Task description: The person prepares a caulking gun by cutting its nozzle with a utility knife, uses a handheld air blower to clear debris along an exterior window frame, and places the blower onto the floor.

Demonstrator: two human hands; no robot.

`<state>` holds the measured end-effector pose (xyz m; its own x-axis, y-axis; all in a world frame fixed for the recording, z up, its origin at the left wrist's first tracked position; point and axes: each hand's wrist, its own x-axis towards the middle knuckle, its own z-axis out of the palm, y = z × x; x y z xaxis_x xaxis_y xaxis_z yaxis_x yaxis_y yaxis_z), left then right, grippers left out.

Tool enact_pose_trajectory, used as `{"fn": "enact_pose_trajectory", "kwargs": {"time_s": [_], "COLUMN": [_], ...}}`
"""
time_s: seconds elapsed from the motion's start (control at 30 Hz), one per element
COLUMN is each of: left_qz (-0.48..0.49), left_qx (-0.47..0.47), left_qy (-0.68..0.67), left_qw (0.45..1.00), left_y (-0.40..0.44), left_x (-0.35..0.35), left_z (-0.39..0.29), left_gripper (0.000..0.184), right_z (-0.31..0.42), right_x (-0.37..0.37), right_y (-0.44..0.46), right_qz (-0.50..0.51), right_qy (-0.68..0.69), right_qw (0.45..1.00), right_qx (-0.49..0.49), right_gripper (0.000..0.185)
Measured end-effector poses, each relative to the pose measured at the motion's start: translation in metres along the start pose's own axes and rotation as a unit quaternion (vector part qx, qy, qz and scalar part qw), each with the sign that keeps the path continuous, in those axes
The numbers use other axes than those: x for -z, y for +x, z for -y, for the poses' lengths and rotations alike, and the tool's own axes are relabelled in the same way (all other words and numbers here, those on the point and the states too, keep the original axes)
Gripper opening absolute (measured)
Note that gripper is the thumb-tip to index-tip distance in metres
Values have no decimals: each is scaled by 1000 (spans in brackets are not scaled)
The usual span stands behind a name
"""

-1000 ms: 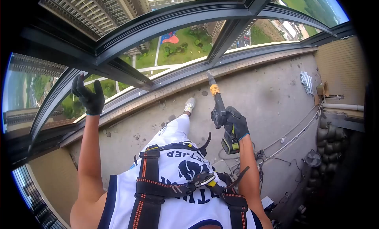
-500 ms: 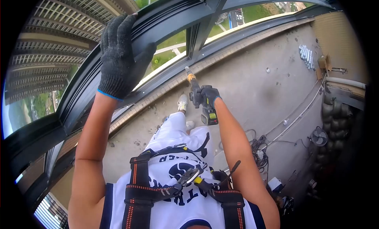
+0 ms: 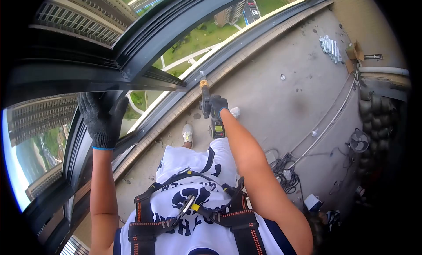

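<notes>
My left hand (image 3: 102, 121), in a dark knitted glove with a blue cuff edge, is raised at the dark metal window frame (image 3: 145, 57). Its fingers are stretched out and its thumb stands apart; the fingertips meet the underside of a frame bar, but firm contact cannot be told. My right hand (image 3: 218, 106), gloved too, is wrapped round the grip of a cordless power tool (image 3: 205, 97). A battery pack sits at the tool's lower end. Tan tape is wound near its slim pale tip, which points away from me toward the sill (image 3: 233, 67).
Beyond the window lie tall buildings and lawns far below. On the concrete floor (image 3: 263, 110) are silvery tubes (image 3: 331, 49), a cardboard box (image 3: 354, 50), coiled cables (image 3: 286, 173) and a fan (image 3: 358, 141). I wear a safety harness (image 3: 143, 231).
My left hand has moved down and left along the window frame. The tool in my right hand has shifted slightly left. My feet have stepped, and the view has turned.
</notes>
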<state>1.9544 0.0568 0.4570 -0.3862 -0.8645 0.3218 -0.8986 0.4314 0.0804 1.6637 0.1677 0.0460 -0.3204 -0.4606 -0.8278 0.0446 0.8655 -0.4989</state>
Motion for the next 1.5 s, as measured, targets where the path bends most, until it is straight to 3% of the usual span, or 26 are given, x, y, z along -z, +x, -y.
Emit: {"fn": "enact_pose_trajectory", "kwargs": {"time_s": [0.03, 0.1, 0.2, 0.23, 0.3, 0.37, 0.4, 0.5, 0.63, 0.9, 0.97, 1.13, 1.2, 1.27, 1.37, 1.43, 1.5], "left_qz": [-50, -139, -149, -182, -188, -217, -217, -199, -207, -142, -105, -69, -59, -118, -136, -34, 94], "left_qx": [1, -38, -42, -102, 18, 84, 39, -69, -64, 39, 25, 3, 6, -39, -176, -248, -139], "left_qy": [-25, 70, 150, 145, 126, 49, 39, -31, -20, -49, -22, -46, -51, -140, -263, -351, -436], "left_qw": [998, 987, 977, 967, 974, 971, 975, 977, 976, 988, 994, 997, 997, 982, 939, 903, 884], "left_y": [-6, -24, -37, -37, -46, -53, -48, -5, 102, 228, 243, 282, 295, 312, 337, 356, 386], "left_x": [-9, -21, -22, -24, -26, -32, -35, -51, -62, -114, -114, -127, -135, -145, -168, -211, -278], "left_z": [6, 28, 42, 46, 41, -3, -36, -109, -166, -258, -277, -319, -340, -365, -431, -485, -569], "left_gripper": [77, 77, 69, 66, 58, 50, 46, 42, 45, 54, 55, 56, 55, 48, 35, 28, 25], "right_z": [7, 16, 39, 59, 84, 101, 120, 136, 175, 222, 223, 237, 238, 240, 237, 230, 229], "right_x": [14, 39, 94, 120, 166, 211, 235, 293, 351, 456, 472, 525, 551, 571, 604, 621, 636], "right_y": [17, 52, 67, 60, 56, 78, 69, 100, 91, 172, 174, 228, 240, 248, 261, 282, 291], "right_qz": [0, -28, -37, -36, -68, -108, -108, -75, -109, -155, -129, -197, -152, -133, -100, -78, -54], "right_qy": [4, 40, 131, 178, 199, 156, 212, 208, 209, 230, 231, 219, 297, 325, 400, 414, 410], "right_qw": [1000, 998, 990, 983, 978, 981, 971, 975, 972, 961, 964, 956, 943, 936, 910, 904, 906], "right_qx": [5, -30, -17, -15, 8, 35, 18, 20, 26, -16, -32, 14, 11, 19, 51, 67, 90], "right_gripper": [49, 51, 54, 55, 55, 54, 53, 49, 46, 43, 39, 49, 29, 24, 28, 31, 30]}}
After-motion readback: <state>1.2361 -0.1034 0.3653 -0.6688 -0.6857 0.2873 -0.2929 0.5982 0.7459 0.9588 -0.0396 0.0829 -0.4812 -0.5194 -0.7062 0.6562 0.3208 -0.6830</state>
